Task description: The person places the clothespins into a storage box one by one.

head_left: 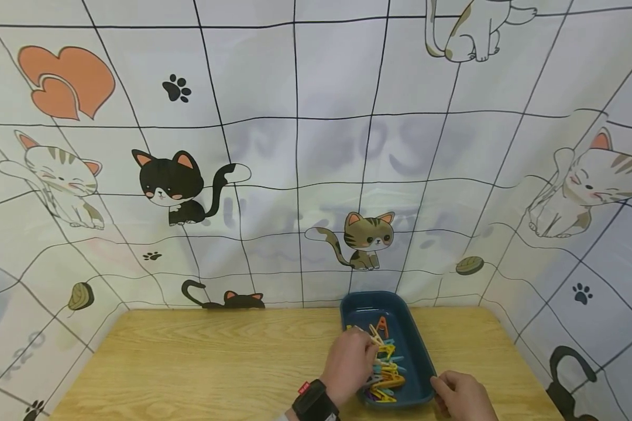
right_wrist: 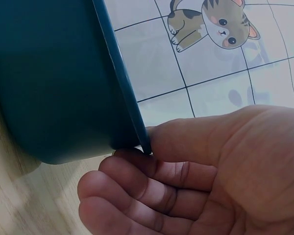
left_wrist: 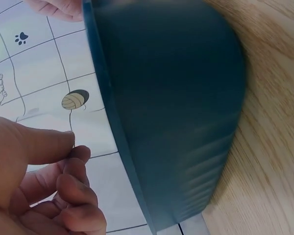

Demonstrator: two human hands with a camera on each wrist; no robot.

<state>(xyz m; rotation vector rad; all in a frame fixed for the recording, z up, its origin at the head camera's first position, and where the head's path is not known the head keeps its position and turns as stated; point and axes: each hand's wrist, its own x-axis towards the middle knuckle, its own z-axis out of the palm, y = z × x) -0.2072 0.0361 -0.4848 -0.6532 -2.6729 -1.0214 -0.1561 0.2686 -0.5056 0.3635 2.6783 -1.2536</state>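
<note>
Wooden table (head_left: 200, 362), cat-print cloth (head_left: 274, 164) behind and to the sides. Left hand (head_left: 350, 363), black watch (head_left: 314, 403) on the wrist, reaches into the blue tray (head_left: 423, 362) among the coloured clothes pegs (head_left: 384, 365); fingers bunched toward the thumb, whether they pinch a peg cannot be told. Tray sits right of centre. Right hand (head_left: 462, 394) grips the tray's near right corner, thumb on the rim, fingers curled beneath.

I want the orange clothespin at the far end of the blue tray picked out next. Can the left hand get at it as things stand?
Probably yes. The orange clothespin stands apart from the pile of pegs, nothing covers it, and the left hand already hovers over the tray, just short of it. The right hand holds the near corner, out of the way.
</note>
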